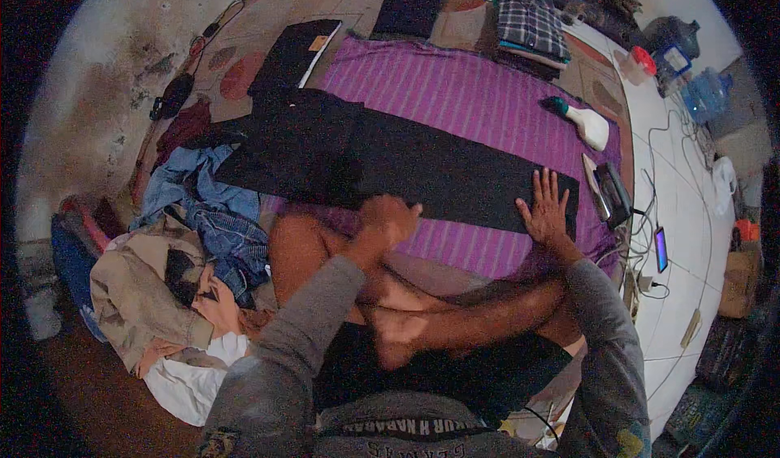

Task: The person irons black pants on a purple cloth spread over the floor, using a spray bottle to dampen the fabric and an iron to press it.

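Black trousers (426, 159) lie stretched across a purple striped cloth (451, 86) on the floor. My right hand (546, 209) rests flat with spread fingers near the leg end at the right. At the near edge of the trousers is my left hand (390, 217), blurred, its fingers curled; whether it pinches any fabric cannot be told. A clothes iron (611, 193) stands on its heel just right of my right hand. Beyond it a white spray bottle (586, 128) with a green top lies on the cloth.
A heap of unfolded clothes (152, 275) lies at the left. Folded black clothing (292, 56), a dark folded garment (409, 7) and a stack with a plaid shirt (531, 22) sit along the far side. Cables and a phone (661, 249) are on the white tiles at the right.
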Motion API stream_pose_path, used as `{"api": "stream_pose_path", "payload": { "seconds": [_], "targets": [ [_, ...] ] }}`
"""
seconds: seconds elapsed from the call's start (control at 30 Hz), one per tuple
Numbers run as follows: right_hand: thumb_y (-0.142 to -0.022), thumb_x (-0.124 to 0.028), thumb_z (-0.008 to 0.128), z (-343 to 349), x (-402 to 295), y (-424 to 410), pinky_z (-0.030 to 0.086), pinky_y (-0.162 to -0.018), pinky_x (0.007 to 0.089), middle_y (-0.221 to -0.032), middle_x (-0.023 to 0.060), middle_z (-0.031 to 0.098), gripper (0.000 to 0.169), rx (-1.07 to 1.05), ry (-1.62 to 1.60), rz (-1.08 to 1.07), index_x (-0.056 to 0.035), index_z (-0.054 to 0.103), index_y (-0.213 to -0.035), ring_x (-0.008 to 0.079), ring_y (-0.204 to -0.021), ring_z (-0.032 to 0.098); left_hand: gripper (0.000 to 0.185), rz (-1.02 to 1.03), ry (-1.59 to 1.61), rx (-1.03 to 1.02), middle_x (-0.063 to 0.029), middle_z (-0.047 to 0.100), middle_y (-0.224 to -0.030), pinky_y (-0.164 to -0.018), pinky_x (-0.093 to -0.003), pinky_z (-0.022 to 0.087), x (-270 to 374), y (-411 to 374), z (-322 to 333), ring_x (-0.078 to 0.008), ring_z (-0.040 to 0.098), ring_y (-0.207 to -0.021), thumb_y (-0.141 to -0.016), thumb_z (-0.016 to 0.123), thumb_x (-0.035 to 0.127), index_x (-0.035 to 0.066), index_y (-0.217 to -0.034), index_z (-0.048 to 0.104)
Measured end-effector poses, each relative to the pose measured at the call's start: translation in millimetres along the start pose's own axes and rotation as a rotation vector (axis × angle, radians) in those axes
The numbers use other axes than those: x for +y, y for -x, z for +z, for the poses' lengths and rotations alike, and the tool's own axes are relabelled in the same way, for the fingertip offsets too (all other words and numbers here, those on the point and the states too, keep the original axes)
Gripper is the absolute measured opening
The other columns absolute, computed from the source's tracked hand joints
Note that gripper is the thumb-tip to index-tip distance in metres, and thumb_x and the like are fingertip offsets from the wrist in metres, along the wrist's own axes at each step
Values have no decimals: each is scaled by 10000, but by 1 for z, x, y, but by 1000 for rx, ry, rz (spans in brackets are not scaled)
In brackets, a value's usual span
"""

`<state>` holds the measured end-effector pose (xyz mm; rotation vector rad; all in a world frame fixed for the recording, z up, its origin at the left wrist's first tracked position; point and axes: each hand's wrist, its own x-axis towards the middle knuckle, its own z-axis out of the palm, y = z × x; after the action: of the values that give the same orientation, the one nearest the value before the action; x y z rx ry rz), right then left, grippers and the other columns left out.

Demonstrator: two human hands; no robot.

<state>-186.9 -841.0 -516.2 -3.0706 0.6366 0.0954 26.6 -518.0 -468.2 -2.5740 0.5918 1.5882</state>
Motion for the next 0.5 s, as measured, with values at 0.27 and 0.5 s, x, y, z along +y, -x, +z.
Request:
{"api": "stream_pose_path", "payload": {
  "seconds": [0.27,0.5],
  "targets": [
    [-1045,-611,452,7,0,-4,89,-1245,699,-1744,187,154,889,29,-8,3,-27,192,-1663,375,-1617,118,1075,-108,-131,899,-326,88,-1709,-1209,-709,217,-70,-38,55,-494,128,-1582,-1003,455,703,-106,-1624,117],
    [-1047,-593,462,19,24,0,97,-1267,644,-1739,224,142,891,47,-5,28,-3,190,-1657,377,-1622,92,1084,-197,17,824,-357,347,-1612,-1172,-642,340,-79,-31,86,-513,408,-1457,-940,454,804,-74,-1572,378]
  ]
}}
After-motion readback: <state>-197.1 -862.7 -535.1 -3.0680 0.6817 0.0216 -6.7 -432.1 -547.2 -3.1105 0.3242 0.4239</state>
